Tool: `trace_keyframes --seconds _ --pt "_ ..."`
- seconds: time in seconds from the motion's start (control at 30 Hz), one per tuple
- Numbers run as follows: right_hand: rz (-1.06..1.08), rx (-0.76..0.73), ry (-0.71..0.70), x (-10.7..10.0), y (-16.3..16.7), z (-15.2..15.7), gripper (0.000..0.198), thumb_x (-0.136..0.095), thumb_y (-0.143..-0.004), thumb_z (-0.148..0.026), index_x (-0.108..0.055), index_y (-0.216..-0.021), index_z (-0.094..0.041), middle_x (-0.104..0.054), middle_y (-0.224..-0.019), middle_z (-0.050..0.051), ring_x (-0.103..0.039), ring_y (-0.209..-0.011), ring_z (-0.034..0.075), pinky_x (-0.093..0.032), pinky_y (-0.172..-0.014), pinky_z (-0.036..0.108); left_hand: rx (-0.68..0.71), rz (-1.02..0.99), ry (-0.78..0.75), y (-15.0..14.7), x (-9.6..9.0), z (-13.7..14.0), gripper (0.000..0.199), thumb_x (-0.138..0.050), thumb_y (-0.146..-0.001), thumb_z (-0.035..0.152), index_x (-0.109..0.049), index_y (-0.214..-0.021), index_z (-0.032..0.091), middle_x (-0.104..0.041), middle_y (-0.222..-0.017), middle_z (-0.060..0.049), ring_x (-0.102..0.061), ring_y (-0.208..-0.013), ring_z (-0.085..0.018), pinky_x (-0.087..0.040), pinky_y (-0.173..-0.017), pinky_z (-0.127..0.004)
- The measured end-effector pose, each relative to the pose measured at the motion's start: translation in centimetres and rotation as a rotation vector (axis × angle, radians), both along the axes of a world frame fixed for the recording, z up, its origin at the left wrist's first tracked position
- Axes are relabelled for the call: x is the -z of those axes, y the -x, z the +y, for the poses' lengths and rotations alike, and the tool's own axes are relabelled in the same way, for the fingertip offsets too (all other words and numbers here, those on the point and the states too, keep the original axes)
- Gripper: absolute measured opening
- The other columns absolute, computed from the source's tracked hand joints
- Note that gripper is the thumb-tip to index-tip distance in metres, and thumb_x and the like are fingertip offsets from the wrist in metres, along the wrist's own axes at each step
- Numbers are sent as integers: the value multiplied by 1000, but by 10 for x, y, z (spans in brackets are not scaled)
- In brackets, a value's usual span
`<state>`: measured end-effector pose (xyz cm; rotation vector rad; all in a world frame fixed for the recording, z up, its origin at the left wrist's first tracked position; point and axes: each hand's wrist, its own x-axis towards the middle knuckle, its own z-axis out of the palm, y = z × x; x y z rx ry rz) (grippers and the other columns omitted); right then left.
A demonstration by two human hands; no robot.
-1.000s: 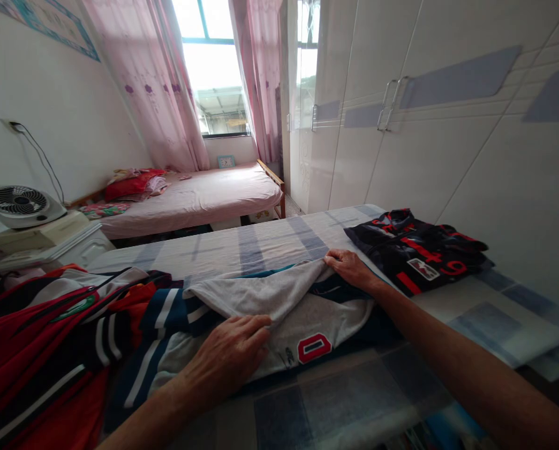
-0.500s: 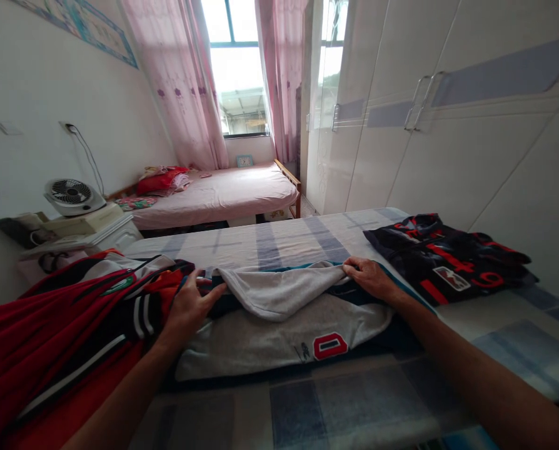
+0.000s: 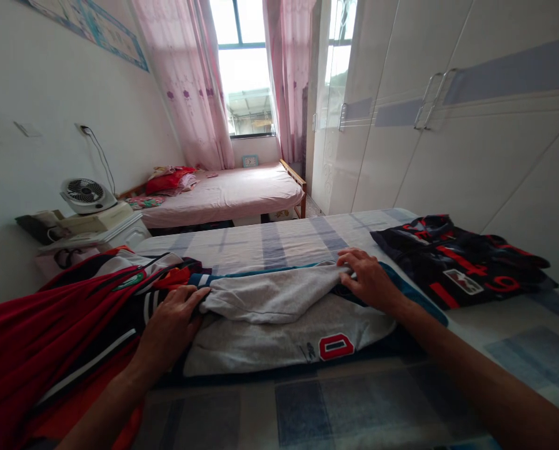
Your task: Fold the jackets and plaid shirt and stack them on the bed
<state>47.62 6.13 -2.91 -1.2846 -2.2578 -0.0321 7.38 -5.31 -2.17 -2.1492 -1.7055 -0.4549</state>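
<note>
A grey and dark-teal garment with a red-edged number 0 lies folded on the bed before me. Its grey sleeve is laid across the upper part, ending at striped cuff fabric on the left. My left hand rests at the garment's left end, fingers stretched out over the cloth near the cuff. At the sleeve's right end is my right hand, fingers and thumb apart, touching the grey fabric. Beside my left hand is a heap of red, black and orange clothing.
To the right lies a folded black jersey with red markings. The checked bed sheet spreads under everything. Farther back are a pink-covered bed, a small fan on a cabinet and a white wardrobe.
The grey sleeve now lies flatter and straighter, with the striped cuff showing at its left. My right fingers have loosened from the cloth. My left hand has come down onto the garment's left end.
</note>
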Motion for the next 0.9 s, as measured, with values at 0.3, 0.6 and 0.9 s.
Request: trace_keyframes --seconds 0.3,0.6,0.9 --pt "-135 -140 -120 1 18 -12 13 -49 -85 -17 -62 -85 -21 -65 -118 5 -45 -126 26 -33 -101 45 64 159 -125 -25 0 -2 35 -45 -85 9 -66 -112 17 -62 -101 -13 -58 -92 -26 -50 -81 -41" --pt "7 187 -33 2 -40 -32 30 -42 -85 -30 -61 -107 -22 -60 -125 9 -52 -118 26 -38 -100 43 113 -55 -6 -47 -13 -21 38 -44 -84 10 -62 -116 21 -58 -125 -9 -56 -112 -23 -48 -94 -39" --pt "49 666 385 30 -118 -54 66 -33 -82 -61 -62 -115 -12 -65 -114 18 -60 -106 33 -45 -91 43 191 31 172 -70 28 -9 43 -47 -91 41 -59 -124 18 -59 -131 -13 -50 -126 -28 -36 -106 -50"
